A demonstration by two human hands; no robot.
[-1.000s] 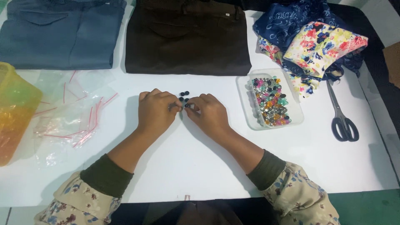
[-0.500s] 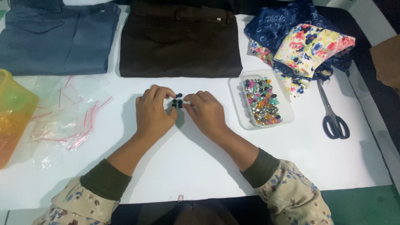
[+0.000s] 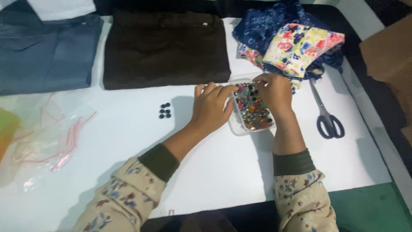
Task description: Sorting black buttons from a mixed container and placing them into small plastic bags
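Scissors (image 3: 327, 112): right of the fingers, flat on the white sheet;
Brown garment (image 3: 165, 48): above the fingers, folded;
Blue garment (image 3: 45, 53): far left;
Floral fabrics (image 3: 300, 43): just above the fingers;
Clear bags (image 3: 47, 137): left

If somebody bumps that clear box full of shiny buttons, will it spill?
Probably a bit. The clear box looks shallow and open-topped, with colourful buttons heaped near its rim, so a hard knock could scatter some. It sits flat on the white table, so it would likely slide rather than tip. The left hand and right hand steady it at both sides.
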